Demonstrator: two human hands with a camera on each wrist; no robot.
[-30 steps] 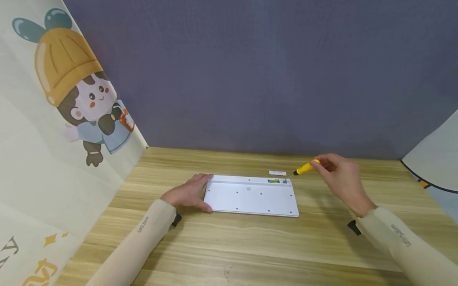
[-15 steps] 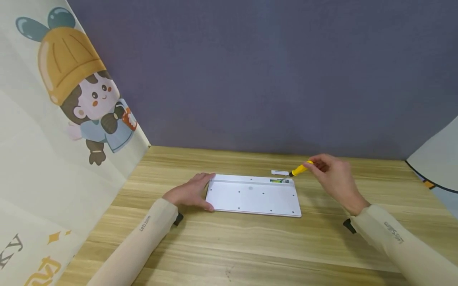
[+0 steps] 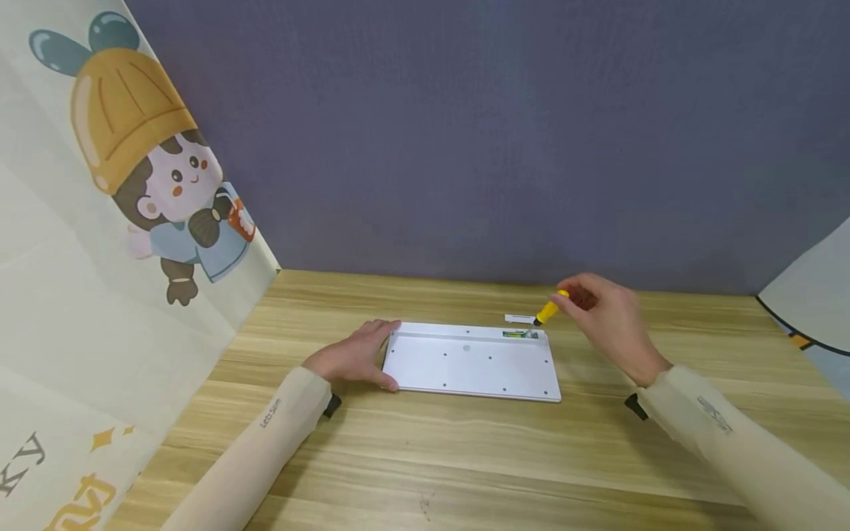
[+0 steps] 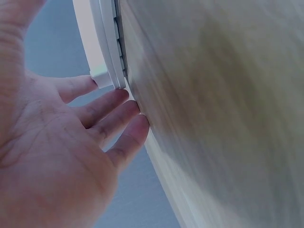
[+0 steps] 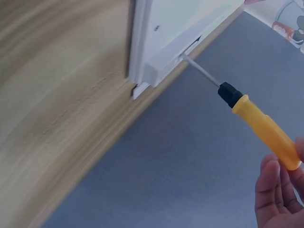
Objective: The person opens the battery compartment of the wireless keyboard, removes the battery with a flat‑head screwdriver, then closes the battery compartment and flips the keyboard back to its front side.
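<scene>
A white keyboard (image 3: 465, 369) lies face down on the table, a green battery (image 3: 513, 335) showing in the slot near its top right corner. My left hand (image 3: 355, 358) spans the keyboard's left end, thumb at the lower corner and fingers at the upper one; in the left wrist view the fingers of that hand (image 4: 61, 123) are extended, touching the keyboard's edge (image 4: 102, 76) and the table. My right hand (image 3: 611, 317) pinches the yellow handle of a screwdriver (image 3: 550, 310) by its end. In the right wrist view the screwdriver's (image 5: 266, 128) metal tip is at the slot.
A small white cover (image 3: 518, 318) lies on the wooden table (image 3: 412, 457) just behind the keyboard's slot. A dark blue-grey panel (image 3: 498, 147) rises along the table's back edge. To the left stands a pale wall (image 3: 66, 258) with a cartoon figure.
My right hand has moved left with the screwdriver, whose handle now stands steeper over the slot. The left hand keeps its place at the keyboard's left end.
</scene>
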